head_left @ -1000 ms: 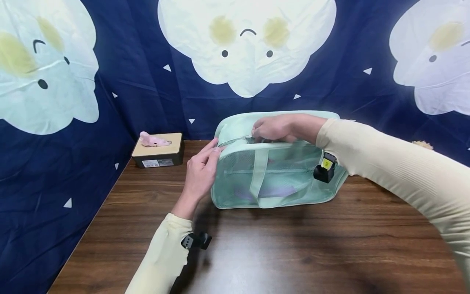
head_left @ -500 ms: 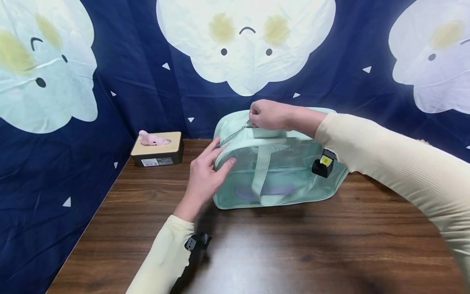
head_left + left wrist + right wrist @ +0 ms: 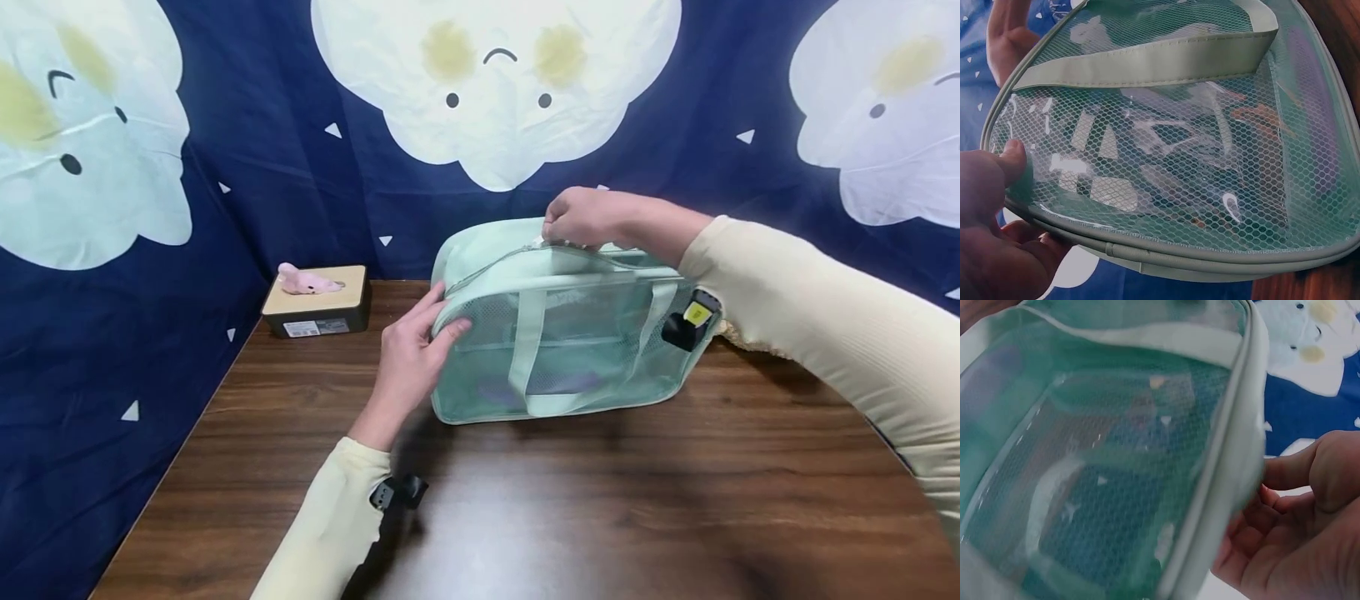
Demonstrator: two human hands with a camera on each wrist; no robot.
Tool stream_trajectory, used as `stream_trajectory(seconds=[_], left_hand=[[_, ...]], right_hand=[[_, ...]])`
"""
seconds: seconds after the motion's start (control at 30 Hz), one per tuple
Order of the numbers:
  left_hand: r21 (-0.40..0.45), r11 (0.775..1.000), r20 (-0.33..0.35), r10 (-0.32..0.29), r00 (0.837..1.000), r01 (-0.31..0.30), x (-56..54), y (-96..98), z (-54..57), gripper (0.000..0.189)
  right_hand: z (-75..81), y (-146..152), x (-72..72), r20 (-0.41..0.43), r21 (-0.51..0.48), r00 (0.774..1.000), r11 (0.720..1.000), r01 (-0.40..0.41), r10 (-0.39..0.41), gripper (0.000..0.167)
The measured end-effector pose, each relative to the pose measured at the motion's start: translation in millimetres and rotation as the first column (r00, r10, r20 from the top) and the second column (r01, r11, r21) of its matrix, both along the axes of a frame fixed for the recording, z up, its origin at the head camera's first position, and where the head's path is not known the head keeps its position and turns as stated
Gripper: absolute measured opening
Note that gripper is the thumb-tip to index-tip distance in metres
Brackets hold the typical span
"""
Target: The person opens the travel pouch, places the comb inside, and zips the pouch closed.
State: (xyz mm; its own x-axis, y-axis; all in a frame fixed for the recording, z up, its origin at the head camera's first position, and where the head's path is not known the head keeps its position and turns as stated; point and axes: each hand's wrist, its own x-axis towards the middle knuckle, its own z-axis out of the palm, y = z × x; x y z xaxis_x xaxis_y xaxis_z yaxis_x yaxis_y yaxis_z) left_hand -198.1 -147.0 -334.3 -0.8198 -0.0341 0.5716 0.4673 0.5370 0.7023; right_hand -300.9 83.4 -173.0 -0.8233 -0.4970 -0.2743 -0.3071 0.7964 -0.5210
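Note:
A mint-green see-through mesh bag (image 3: 570, 333) stands on the table, with strap handles hanging down its front. My left hand (image 3: 408, 350) holds its upper left corner, thumb on the front panel and fingers along the top edge; in the left wrist view, the left hand (image 3: 1004, 212) grips the rim. My right hand (image 3: 588, 218) pinches at the zipper (image 3: 495, 265) on top, with the pull mostly hidden by the fingers. In the right wrist view, the right hand (image 3: 1297, 519) has curled fingers beside the bag's edge (image 3: 1216, 469). A purple shape (image 3: 1316, 112) shows through the bag.
On the left of the brown wooden table (image 3: 525, 500) stands a dark box with a tan lid (image 3: 315, 304), bearing a pink plush toy (image 3: 307, 281). Something tan and fuzzy (image 3: 753, 342) lies partly behind the right sleeve. A blue cloud-print cloth (image 3: 262, 167) hangs behind.
My right hand has risen and moved right along the bag's top, and the zipper line left of it now looks joined. My left thumb has moved onto the front panel.

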Motion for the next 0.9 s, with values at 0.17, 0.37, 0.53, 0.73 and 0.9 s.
stream_trajectory(seconds=[0.17, 0.37, 0.53, 0.73, 0.9], left_hand=[[0.013, 1.0, 0.015, 0.028, 0.999, -0.028, 1.8, -12.1, 0.7, 0.032], [0.007, 0.998, 0.036, 0.057, 0.998, -0.057, 4.0, -24.8, 0.6, 0.034], [0.005, 0.998, 0.038, 0.065, 0.997, -0.065, 4.2, -27.1, -1.0, 0.033], [0.005, 0.998, 0.041, 0.054, 0.998, -0.055, 3.0, -26.3, -1.0, 0.034], [0.001, 0.998, 0.046, 0.06, 0.997, -0.06, 2.4, -26.0, -0.4, 0.035]], right_hand=[[2.7, 21, -5.1, 0.122, -0.073, 0.992, 0.996, 0.051, -0.041, 0.021], [-5.9, 51, -13.2, 0.181, -0.153, 0.98, 0.982, 0.113, -0.085, 0.023], [-13.7, 73, -20.2, 0.247, -0.207, 0.964, 0.966, 0.154, -0.1, 0.021], [-17.1, 93, -27.9, 0.259, -0.205, 0.959, 0.964, 0.169, -0.113, 0.017], [-17.7, 109, -33.0, 0.264, -0.175, 0.957, 0.969, 0.172, -0.122, 0.014]])
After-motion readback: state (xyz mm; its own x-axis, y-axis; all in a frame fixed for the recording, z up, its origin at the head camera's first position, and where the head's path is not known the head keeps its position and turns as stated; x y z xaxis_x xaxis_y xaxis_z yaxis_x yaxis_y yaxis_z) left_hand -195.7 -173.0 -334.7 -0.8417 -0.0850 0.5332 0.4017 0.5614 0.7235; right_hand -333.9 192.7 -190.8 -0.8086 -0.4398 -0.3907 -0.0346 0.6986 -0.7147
